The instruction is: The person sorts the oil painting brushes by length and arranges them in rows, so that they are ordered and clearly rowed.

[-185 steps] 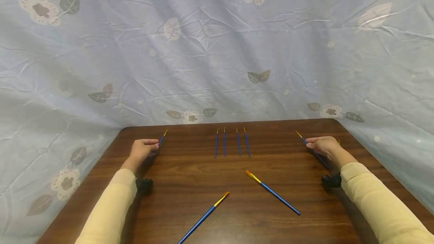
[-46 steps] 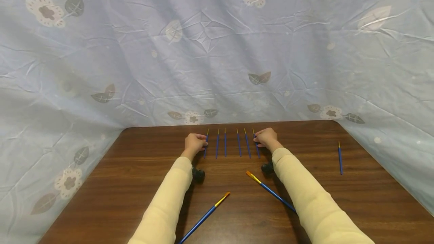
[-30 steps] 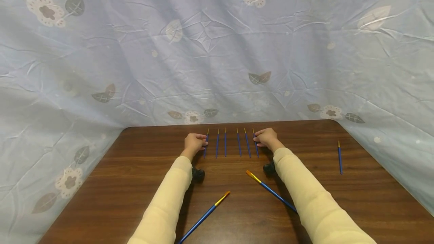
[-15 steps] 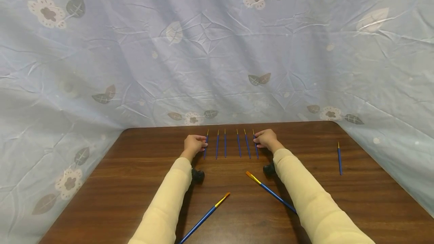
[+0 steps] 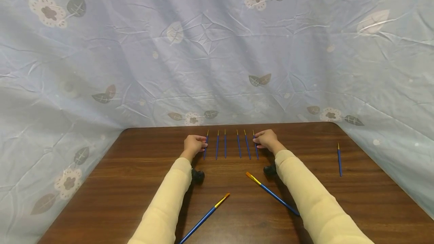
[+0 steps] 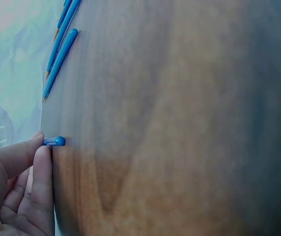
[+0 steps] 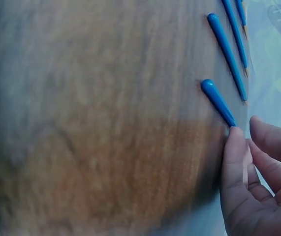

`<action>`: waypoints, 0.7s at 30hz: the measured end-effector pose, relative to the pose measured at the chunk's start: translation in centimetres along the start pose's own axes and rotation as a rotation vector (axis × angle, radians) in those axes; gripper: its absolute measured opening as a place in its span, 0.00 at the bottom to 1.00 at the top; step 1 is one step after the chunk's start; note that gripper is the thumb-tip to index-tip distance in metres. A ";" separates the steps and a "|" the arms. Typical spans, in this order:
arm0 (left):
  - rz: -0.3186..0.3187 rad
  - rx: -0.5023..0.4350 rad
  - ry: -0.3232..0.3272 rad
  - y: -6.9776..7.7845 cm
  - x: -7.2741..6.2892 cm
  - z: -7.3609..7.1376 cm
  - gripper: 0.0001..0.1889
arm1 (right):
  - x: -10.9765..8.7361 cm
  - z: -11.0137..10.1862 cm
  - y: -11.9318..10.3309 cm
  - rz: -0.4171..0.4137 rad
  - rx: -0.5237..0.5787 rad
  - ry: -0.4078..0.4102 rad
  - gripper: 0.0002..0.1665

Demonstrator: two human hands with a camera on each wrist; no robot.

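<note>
My left hand (image 5: pixel 194 144) pinches a thin blue paintbrush (image 5: pixel 205 153) at the left end of a row; the left wrist view shows its rounded handle end (image 6: pixel 57 141) poking out between thumb and finger. At the row's right end, my right hand (image 5: pixel 268 139) has a fingertip at another thin paintbrush (image 5: pixel 256 153), whose handle (image 7: pixel 218 102) lies on the table in the right wrist view. There the thumb stands a little apart from that finger. Between the hands lie several matching brushes, among them one paintbrush (image 5: pixel 217 148) and another paintbrush (image 5: pixel 247 147), yellow tips pointing away.
Two larger blue paintbrushes with orange bristles lie nearer: a left one (image 5: pixel 203 219) and a right one (image 5: pixel 272 194), partly under the right sleeve. A small paintbrush (image 5: pixel 339 161) lies far right. Floral cloth (image 5: pixel 217 48) hangs behind the brown table (image 5: pixel 112 191).
Since the oldest frame, both hands have come inward from the table's sides, bringing a thin brush each to the row's ends. Over the last second and a half the hands have barely shifted.
</note>
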State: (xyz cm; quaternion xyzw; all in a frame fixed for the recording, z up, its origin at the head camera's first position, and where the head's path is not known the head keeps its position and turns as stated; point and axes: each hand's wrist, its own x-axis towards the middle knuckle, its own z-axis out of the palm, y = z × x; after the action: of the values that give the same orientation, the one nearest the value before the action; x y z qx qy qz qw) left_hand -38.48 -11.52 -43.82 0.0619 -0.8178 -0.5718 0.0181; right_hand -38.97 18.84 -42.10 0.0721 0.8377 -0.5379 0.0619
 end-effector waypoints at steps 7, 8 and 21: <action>-0.008 -0.006 0.006 0.0 0.1 0.0 0.13 | -0.7 -0.6 -0.5 -0.037 0.009 -0.042 0.21; -0.012 -0.005 0.006 0.0 0.2 0.0 0.13 | -0.7 -0.7 -0.6 -0.039 0.011 -0.051 0.21; -0.018 0.004 0.007 0.2 -0.1 0.0 0.14 | -1.8 -3.2 -0.8 -0.079 0.010 -0.118 0.26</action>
State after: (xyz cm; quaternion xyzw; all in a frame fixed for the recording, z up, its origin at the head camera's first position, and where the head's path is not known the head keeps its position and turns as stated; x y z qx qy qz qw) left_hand -38.40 -11.45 -43.65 0.0714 -0.8182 -0.5702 0.0158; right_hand -37.39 21.36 -39.71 0.0075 0.8320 -0.5475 0.0894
